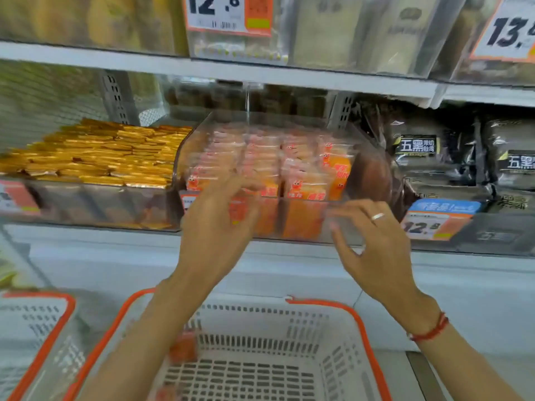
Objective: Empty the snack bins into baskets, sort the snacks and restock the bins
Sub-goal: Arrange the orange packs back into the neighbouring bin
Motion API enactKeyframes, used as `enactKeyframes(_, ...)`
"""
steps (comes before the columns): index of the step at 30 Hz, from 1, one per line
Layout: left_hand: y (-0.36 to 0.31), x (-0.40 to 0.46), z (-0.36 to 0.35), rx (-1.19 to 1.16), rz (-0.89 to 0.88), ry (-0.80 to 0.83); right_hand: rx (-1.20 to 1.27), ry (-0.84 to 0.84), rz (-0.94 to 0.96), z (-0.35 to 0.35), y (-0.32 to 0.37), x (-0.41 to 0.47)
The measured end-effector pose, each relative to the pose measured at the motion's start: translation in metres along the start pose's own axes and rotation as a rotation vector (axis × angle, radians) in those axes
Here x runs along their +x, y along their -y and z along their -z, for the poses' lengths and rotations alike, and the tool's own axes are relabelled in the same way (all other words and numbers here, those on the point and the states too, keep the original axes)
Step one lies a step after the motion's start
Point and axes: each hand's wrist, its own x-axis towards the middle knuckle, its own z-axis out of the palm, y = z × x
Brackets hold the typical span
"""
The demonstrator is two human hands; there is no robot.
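Both hands are raised in front of a clear plastic bin [307, 224] that sits on a white shelf [260, 248] and is packed with rows of orange snack packets [301, 198] standing on edge, each printed with a small cartoon creature. The left hand [215, 227] reaches to the bin's front left, its fingers [246, 183] loosely curled toward the top of the front row of packets; motion blur hides whether they actually pinch a packet or only touch it, so that cannot be told. The right hand [376, 250] is at the bin's front right corner, its fingers [351, 205] spread and gently bent along the clear front edge, with a pale ring [377, 216] on one finger and a red cord bracelet [431, 328] at the wrist. Below the hands stands a white perforated basket [289, 319] with an orange rim, and a few blurred orange packets lie against its left inner side. A second basket [43, 319] of the same kind shows at the lower left. Left of the clear bin another bin holds flat golden packets [101, 151]; to its right are dark packages [419, 151] with white lettering, and a price tag [431, 224] reading 12.8 hangs at the shelf edge below them
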Motion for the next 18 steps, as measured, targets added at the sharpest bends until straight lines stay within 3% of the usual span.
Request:
enactKeyframes(3, 0.04, -0.071, 0.025, -0.024, 0.256, -0.01, 0.126, 0.279, 0.0, -0.04, 0.036, -0.053)
enactKeyframes(8, 0.131, -0.201, 0.034, 0.192, 0.739, 0.12, 0.236, 1.048, -0.225, -0.103, 0.082, -0.173)
enactKeyframes(11, 0.155, -0.25, 0.025, 0.333, 0.9, 0.455, 0.252, 1.444, -0.304, -0.12, 0.105, -0.235)
enactKeyframes(15, 0.171, -0.291, 0.013, 0.432, 0.862, 0.977, 0.181, 1.971, -0.449, -0.128, 0.121, -0.286)
enactKeyframes(18, 0.169, -0.309, 0.008, 0.46, 1.134, 1.122, -0.084, 2.255, -0.441, -0.125, 0.125, -0.287)
